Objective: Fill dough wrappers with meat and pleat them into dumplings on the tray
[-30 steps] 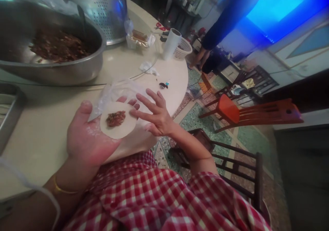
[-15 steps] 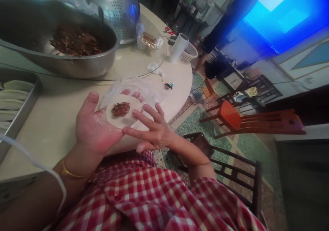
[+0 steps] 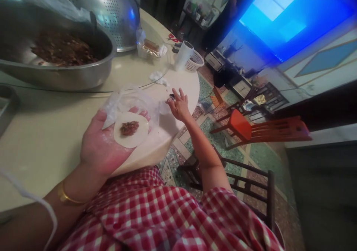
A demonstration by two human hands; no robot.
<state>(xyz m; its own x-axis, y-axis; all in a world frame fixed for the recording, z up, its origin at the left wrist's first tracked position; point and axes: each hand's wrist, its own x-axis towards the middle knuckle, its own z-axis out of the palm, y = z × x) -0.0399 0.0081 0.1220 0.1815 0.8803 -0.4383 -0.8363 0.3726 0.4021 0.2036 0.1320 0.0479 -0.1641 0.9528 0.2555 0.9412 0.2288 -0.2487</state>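
Observation:
On the upturned palm of my left hand lies a round, pale dumpling wrapper, held flat with fingers stretched beneath it. A small mound of minced filling sits at its middle. My right hand is over the table's right side, away from the wrapper, with its fingers apart and nothing visible in them. Just behind its fingertips shows a small dark object, partly hidden; whether they touch I cannot tell. A crumpled clear plastic bag lies beyond my left hand.
A large steel bowl of dark filling stands at the left. Behind it leans a perforated steel colander. A plastic roll, white basket and wrapped package stand farther back. A metal tray edges in at left.
My right hand has left the wrapper's edge and moved forward and right, toward the small dark object. My left hand still holds the wrapper with its filling. The view has shifted.

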